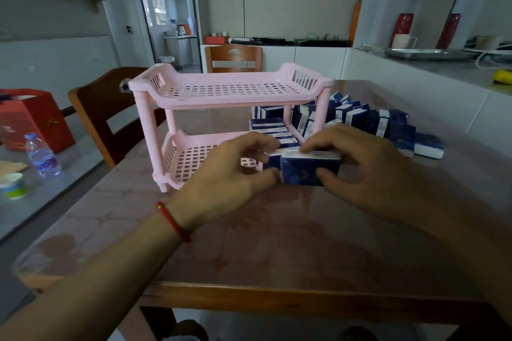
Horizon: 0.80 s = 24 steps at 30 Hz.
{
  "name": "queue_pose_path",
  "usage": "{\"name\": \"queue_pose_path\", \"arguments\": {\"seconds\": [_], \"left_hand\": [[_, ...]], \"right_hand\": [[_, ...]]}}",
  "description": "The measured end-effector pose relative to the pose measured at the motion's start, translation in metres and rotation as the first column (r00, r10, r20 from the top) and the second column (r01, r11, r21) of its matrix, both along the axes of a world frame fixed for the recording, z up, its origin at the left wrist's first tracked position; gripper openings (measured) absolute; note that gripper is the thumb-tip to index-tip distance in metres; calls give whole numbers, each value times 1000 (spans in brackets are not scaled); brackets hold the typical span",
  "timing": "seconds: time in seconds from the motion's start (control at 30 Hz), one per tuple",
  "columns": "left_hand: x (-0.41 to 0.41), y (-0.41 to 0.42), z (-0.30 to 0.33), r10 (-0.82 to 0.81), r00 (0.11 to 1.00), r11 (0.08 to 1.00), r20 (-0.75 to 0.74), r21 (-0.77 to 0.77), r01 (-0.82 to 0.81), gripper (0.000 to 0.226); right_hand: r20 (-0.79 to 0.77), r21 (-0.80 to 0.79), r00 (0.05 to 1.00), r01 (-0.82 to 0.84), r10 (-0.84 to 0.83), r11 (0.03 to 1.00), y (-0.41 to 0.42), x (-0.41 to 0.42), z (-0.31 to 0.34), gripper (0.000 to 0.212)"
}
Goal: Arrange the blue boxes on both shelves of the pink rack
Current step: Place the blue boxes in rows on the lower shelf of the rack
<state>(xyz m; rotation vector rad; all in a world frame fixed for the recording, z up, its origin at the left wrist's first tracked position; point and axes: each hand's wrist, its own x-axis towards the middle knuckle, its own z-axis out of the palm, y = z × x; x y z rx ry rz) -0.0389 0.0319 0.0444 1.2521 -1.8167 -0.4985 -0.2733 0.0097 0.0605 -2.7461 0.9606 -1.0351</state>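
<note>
Far left, on a separate grey surface: paper cup [12,185] with a green band, small water bottle [42,154] standing upright just behind it, and a red gift bag [33,116] further back. Next over, a dark wooden chair [95,108] pushed up against the left edge of the table [249,243], which had a glossy pinkish top. Then the pink rack [227,91], two tiers, sitting on the table a bit left of centre; top shelf bare, slotted floor all visible. Left side of the bottom shelf also bare, right side already lined with a row of blue boxes [273,130] lying flat, running from back to front. Left hand [235,171], red string bracelet [173,221] on the wrist, reached in at the front right corner of the rack with fingers curled, thumb below and fingertips on top, pinching the left end of a blue box [310,170]. Same box gripped at its other end by the right hand [357,163], thumb on the front face, fingers curled over the top edge. Box held level right at the front lip of the bottom shelf, next to the last one in the row; couldn't tell if it was resting on the shelf or a hair above it. Behind and right of the rack, a loose heap of more boxes [365,119] on the table, some upright, some tipped over. Way off right, a grey counter [443,69] with a metal tray [428,54] and something yellow [502,75].
</note>
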Motion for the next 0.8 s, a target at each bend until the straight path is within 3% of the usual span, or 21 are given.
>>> {"name": "queue_pose_path", "arguments": {"seconds": [0.03, 0.1, 0.2, 0.3, 0.37, 0.5, 0.63, 0.8], "left_hand": [[-1, 3, 1, -69, 997, 997, -43, 26, 70, 33], [3, 2, 4, -56, 998, 998, -37, -12, 56, 25], [22, -9, 5, 181, 982, 981, 56, -83, -176, 20], [40, -27, 5, 450, 862, 891, 233, -184, -415, 21], [44, -39, 6, 514, 795, 858, 321, -198, -474, 26], [40, -66, 9, 512, 756, 855, 407, -161, -492, 50], [35, -97, 9, 507, 699, 834, 505, -82, -546, 49], [37, -116, 4, 499, 743, 836, 446, -22, -548, 43]], "right_hand": [[9, 6, 1000, -25, 25, 1000, -2, 11, 3, 36], [36, 3, 998, -51, 51, 999, -7, 32, 4, 35], [52, -66, 998, -21, 25, 998, -15, 52, 0, 31], [135, -167, 991, 30, -7, 985, -23, 55, -8, 23], [174, -192, 984, 71, -37, 979, -28, 54, -13, 20], [179, -193, 982, 93, -58, 977, -34, 50, -24, 15], [160, -165, 984, 99, -72, 981, -33, 42, -31, 16], [119, -140, 987, 122, -106, 983, -33, 37, -34, 16]]}}
